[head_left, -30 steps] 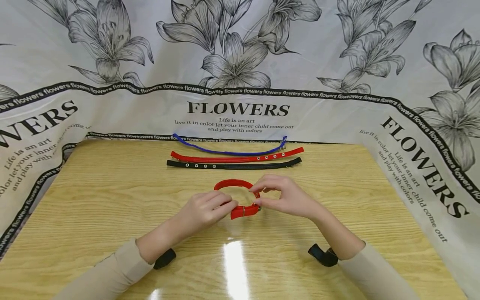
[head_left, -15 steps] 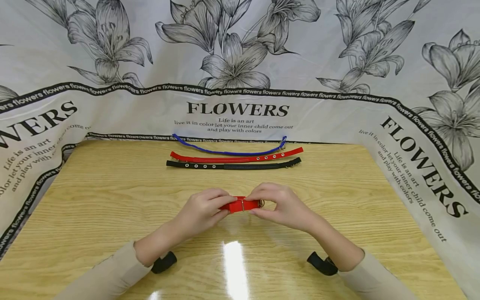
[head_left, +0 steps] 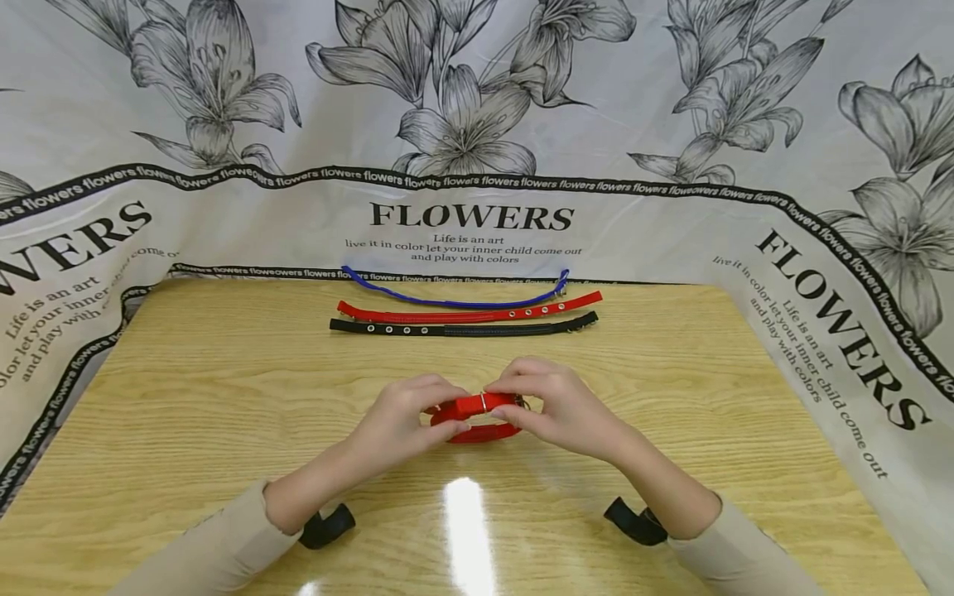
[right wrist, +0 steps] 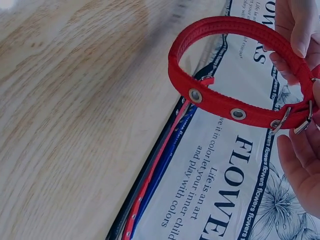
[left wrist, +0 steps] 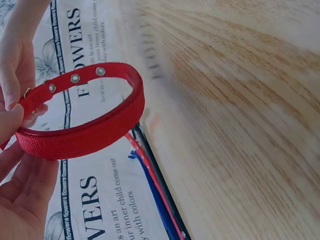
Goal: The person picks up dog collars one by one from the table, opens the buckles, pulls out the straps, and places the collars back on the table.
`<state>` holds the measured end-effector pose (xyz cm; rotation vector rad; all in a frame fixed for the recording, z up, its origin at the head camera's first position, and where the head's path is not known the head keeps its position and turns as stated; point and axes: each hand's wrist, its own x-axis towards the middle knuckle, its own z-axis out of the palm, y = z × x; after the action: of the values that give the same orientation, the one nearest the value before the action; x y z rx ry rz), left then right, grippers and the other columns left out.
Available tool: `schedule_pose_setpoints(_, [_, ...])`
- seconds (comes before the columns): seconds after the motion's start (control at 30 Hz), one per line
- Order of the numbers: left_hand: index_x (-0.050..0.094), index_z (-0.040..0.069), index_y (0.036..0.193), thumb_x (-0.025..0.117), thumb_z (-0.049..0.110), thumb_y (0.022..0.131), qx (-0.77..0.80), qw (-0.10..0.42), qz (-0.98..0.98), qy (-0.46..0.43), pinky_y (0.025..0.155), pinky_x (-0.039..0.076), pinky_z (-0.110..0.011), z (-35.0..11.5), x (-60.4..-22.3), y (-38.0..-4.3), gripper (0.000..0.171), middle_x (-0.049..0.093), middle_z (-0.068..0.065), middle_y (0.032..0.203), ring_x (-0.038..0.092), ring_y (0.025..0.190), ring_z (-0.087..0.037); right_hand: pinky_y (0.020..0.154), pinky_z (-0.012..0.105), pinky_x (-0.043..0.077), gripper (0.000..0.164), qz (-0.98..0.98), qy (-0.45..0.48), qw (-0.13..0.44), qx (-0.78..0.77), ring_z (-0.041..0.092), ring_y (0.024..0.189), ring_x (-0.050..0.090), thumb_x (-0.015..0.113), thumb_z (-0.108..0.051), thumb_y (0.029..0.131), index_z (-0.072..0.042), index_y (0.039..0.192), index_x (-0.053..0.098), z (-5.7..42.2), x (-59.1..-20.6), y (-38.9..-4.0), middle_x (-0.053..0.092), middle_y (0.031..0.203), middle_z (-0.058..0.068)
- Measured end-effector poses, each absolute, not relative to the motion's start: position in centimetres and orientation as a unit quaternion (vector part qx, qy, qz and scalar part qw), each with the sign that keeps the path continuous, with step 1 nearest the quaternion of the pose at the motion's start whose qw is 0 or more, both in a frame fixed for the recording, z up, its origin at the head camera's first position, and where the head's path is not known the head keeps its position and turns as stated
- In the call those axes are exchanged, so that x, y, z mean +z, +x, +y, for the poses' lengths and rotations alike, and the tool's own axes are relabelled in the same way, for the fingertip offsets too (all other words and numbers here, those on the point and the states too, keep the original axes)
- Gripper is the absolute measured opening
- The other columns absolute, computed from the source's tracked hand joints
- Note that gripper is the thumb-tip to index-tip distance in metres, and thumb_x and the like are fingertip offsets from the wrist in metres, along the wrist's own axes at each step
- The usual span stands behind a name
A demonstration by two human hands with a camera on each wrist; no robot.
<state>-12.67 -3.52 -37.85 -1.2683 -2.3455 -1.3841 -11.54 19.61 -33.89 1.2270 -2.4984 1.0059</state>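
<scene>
A red pet collar (head_left: 484, 433) with metal eyelets is closed into a loop between both hands, above the table. My left hand (head_left: 406, 414) pinches the loop's left side, thumb on the near face and fingers behind. At the buckle end, my right hand (head_left: 547, 401) pinches the collar with thumb and fingertips. In the right wrist view the buckle (right wrist: 304, 122) and a D-ring (right wrist: 282, 120) show beside the right fingers, with several eyelets along the band. The left wrist view shows the padded band (left wrist: 85, 137) bowing out from the left fingers.
Behind the hands, a blue collar (head_left: 462, 304), a second red collar (head_left: 440, 317) and a black collar (head_left: 499, 332) lie stretched out side by side on the wooden table (head_left: 224, 356). A flower-printed cloth (head_left: 633, 240) rises along the back and sides.
The red loop has been turned between the hands: its band, earlier on the far side, now hangs on the near side below the buckle strap. Both hands stay close together with their grips shifted.
</scene>
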Motion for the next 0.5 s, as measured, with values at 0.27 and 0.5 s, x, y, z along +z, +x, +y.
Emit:
schedule_pose_setpoints(0.27, [0.069,0.005,0.101,0.074,0.01,0.079,-0.477,0.028,-0.784,-0.396,0.067,0.052,-0.016,-3.46,-37.64,-12.48,0.023,0.065,-0.001,0.091,0.062,0.079,-0.009,0.061,0.022,0.049,0.018,-0.85,0.391,0.073,0.346,0.008,0.077,0.054,0.072,-0.007,0.08,-0.005,0.098,0.071,19.38,-33.46,-11.16,0.063,0.089,-0.003])
schedule_pose_setpoints(0.5, [0.07,0.004,0.099,0.075,0.006,0.078,-0.51,-0.003,-0.78,-0.364,0.067,0.053,-0.018,-3.6,-37.34,-12.4,0.022,0.063,0.0,0.09,0.061,0.082,-0.012,0.062,0.022,0.049,0.015,-0.861,0.338,0.042,0.377,0.008,0.076,0.056,0.071,-0.005,0.082,-0.007,0.097,0.07,19.16,-33.13,-10.85,0.064,0.09,-0.003])
